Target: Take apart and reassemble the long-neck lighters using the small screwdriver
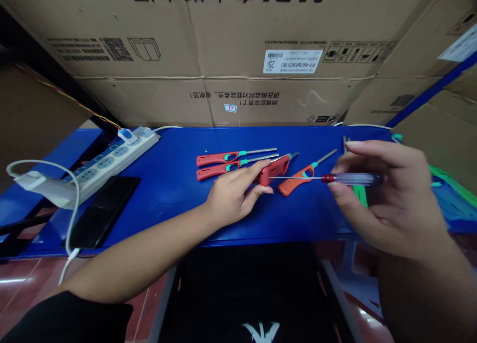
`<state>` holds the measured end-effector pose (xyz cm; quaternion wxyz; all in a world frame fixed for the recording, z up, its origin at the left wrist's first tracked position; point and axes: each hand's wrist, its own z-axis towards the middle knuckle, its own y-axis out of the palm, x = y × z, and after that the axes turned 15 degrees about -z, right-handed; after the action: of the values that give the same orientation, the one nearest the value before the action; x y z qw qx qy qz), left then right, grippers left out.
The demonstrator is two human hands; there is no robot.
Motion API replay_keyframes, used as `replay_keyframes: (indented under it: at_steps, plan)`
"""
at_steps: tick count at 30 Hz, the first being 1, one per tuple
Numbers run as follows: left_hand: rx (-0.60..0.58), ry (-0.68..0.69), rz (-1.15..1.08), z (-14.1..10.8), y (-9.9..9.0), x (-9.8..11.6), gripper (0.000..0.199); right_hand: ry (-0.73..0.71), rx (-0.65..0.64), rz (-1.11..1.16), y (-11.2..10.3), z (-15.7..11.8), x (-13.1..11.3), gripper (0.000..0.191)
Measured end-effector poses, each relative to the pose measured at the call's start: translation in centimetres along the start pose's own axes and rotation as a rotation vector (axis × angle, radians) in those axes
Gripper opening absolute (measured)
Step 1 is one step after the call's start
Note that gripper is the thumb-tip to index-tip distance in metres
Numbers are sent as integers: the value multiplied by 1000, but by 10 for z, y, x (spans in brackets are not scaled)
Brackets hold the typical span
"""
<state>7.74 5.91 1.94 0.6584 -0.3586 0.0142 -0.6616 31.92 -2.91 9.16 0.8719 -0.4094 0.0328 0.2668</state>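
My left hand [234, 196] grips the red body of a utility lighter [274, 169] between thumb and fingers, on the blue tabletop [167, 204]. My right hand [391, 194] holds a small screwdriver [346, 179] with a clear and red handle, its thin shaft pointing left across the lighters. Its tip is close to the held lighter. Two red utility lighters [223, 156] with teal trim lie side by side, left of the held one. An orange utility lighter [294, 181] lies just below the screwdriver shaft.
A white power strip [112, 159] with a blue switch lies at the table's far left, next to a black smartphone [102, 211] and a white cable [76, 199]. Large cardboard boxes [208, 54] stand behind the table. A black item sits below the near edge, above a red tiled floor.
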Motion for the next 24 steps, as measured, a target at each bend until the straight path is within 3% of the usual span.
replay_keyframes:
  at_steps: [2,6,11,16,18,21,24]
  plan:
    - [0,0,-20,0,0,0,45,-12,-21,-26,1,1,0,66]
    - [4,15,-18,0,1,-2,48,85,15,-210,1,0,2,39]
    - [8,-11,-33,0,1,-3,47,-105,-42,-113,2,0,9,70]
    - [3,1,-52,0,2,-4,50,138,17,-271,7,-6,9,36]
    - [3,-15,-50,1,1,-4,49,81,18,-237,6,-7,10,38]
    - [5,-25,-40,2,1,-4,49,-121,-140,-209,4,-6,13,49]
    - [-5,3,-53,3,1,-2,49,-94,-322,-347,9,-6,14,42]
